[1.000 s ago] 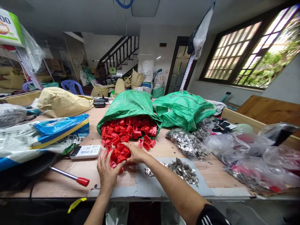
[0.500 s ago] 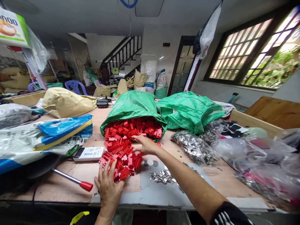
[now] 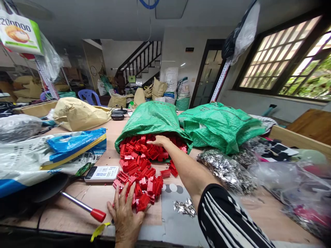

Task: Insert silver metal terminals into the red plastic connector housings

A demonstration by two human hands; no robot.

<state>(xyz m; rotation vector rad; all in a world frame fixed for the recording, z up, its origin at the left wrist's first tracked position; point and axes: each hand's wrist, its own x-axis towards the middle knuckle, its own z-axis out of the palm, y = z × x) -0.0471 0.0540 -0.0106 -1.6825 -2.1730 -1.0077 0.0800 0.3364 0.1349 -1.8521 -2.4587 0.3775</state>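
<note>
A heap of small red plastic parts (image 3: 139, 177) spills over the tabletop from the mouth of a green woven sack (image 3: 155, 119). My left hand (image 3: 126, 213) rests at the near edge of the heap, fingers spread against the red parts and gripping none. At the sack's mouth, my right hand (image 3: 159, 140) reaches over the red parts inside. Its thumb side shows stretched out, while the other fingers are partly hidden. Below my right forearm lies a small pile of shiny metal pieces (image 3: 184, 207) on a grey sheet (image 3: 173, 227).
A second green sack (image 3: 219, 125) lies on the right, by clear bags of metal pieces (image 3: 224, 168). To the left are a white boxy device (image 3: 102, 174), a metal lever with a red knob (image 3: 98, 215) and a blue-white bag (image 3: 77, 148). A brown sack (image 3: 80, 113) lies behind.
My right hand has moved forward from the heap into the sack's mouth. Some red parts now lie further right beside the heap. My left hand stays at the near edge; the view shifted slightly.
</note>
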